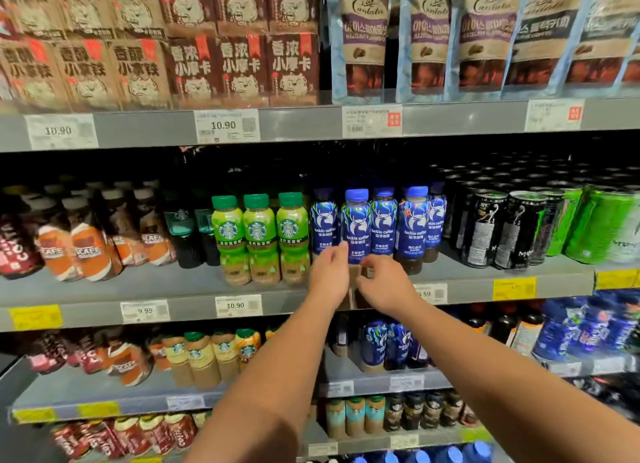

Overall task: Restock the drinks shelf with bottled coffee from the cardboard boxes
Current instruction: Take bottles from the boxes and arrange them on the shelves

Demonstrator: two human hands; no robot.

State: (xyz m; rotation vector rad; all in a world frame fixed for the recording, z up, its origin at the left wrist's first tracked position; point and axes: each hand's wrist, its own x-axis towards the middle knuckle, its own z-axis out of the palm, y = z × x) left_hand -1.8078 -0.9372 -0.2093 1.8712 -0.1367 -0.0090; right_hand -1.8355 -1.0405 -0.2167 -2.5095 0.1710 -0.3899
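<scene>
A row of blue-capped, blue-labelled coffee bottles stands on the middle shelf (460, 272). The front one (356, 220) sits near the shelf edge between my two hands. My left hand (329, 272) lies against its lower left side with the fingers fairly straight. My right hand (384, 282) is at its lower right, with fingers and thumb curled round the base. Both hands hide the bottle's bottom part. More blue bottles (412, 220) stand beside and behind it. No cardboard box is in view.
Green-capped bottles (258, 234) stand just left of the blue ones, and black and green cans (512, 227) just right. Brown and orange bottles (86, 244) fill the far left. Cartons and coffee pouches (363, 36) line the shelf above. More bottles fill the lower shelves (197, 358).
</scene>
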